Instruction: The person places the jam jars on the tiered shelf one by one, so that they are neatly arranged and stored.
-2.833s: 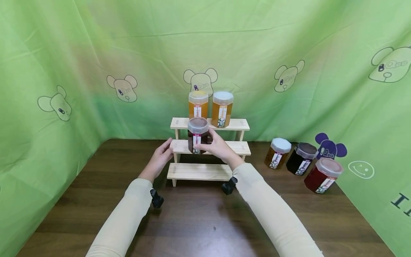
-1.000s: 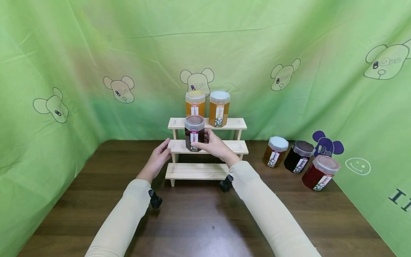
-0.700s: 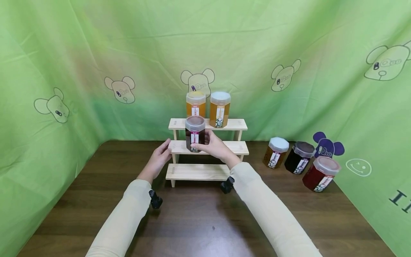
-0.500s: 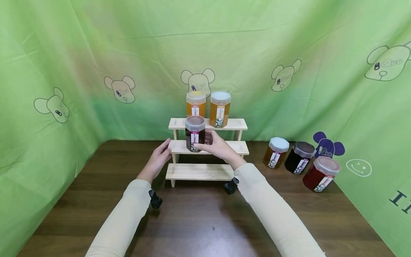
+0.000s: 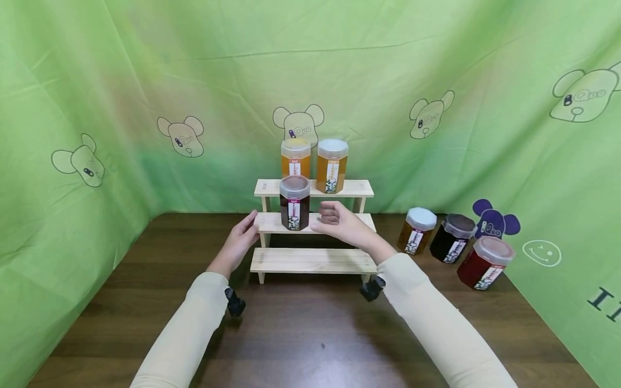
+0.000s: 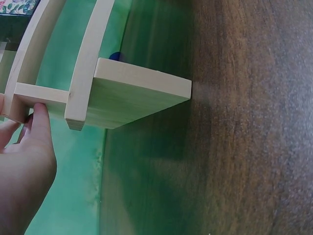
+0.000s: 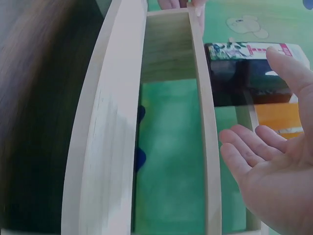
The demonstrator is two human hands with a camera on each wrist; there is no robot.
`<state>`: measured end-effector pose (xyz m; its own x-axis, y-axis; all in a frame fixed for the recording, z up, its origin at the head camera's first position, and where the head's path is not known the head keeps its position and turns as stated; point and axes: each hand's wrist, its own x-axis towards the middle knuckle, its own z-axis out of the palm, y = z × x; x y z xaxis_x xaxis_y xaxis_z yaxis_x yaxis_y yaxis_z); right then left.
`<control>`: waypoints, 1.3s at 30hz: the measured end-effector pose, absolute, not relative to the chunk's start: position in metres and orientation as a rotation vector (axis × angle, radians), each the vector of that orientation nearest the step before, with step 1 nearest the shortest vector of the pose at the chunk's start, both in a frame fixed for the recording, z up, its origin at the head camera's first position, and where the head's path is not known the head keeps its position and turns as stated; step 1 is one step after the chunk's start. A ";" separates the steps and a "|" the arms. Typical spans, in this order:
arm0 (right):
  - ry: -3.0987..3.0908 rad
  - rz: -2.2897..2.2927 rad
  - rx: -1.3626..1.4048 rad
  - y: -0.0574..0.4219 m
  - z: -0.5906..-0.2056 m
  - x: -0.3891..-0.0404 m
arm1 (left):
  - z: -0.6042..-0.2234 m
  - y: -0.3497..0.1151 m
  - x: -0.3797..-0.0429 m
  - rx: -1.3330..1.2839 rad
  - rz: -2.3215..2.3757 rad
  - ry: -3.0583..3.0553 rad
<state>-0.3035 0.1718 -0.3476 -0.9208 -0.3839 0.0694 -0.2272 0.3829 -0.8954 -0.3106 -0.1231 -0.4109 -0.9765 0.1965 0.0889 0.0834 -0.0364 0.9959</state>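
A dark purple jar (image 5: 294,203) with a clear lid stands upright on the middle step of a three-step wooden stand (image 5: 312,261). To its right is my right hand (image 5: 345,223), apart from the jar, fingers loosely bent and holding nothing. The right wrist view shows that palm (image 7: 279,181) facing the jar (image 7: 249,73). My left hand (image 5: 237,241) grips the left end of the middle step; in the left wrist view the hand's fingers (image 6: 41,122) press at the wood there. Two amber jars, one yellow-lidded (image 5: 295,157) and one white-lidded (image 5: 332,166), stand on the top step.
Three more jars stand in a slanting row on the table at right: a brown one (image 5: 417,230), a near-black one (image 5: 453,238) and a red one (image 5: 486,263). A green cloth (image 5: 233,75) with bear drawings hangs behind and beside the dark wooden table (image 5: 291,334).
My right hand has let go of the dark purple jar and drawn off to the right. The jar stays on the middle step. My left hand keeps its place at the stand.
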 end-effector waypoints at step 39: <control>2.978 -1.580 -0.264 0.427 -0.330 -0.207 | -0.411 -0.119 -0.312 0.305 2.173 2.116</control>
<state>-0.2072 0.4273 -0.3296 -0.9593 -0.0245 0.2813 -0.2466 0.5577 -0.7925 -0.3120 -0.1193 -0.4113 -0.9757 0.2051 0.0778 0.0724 -0.0340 0.9968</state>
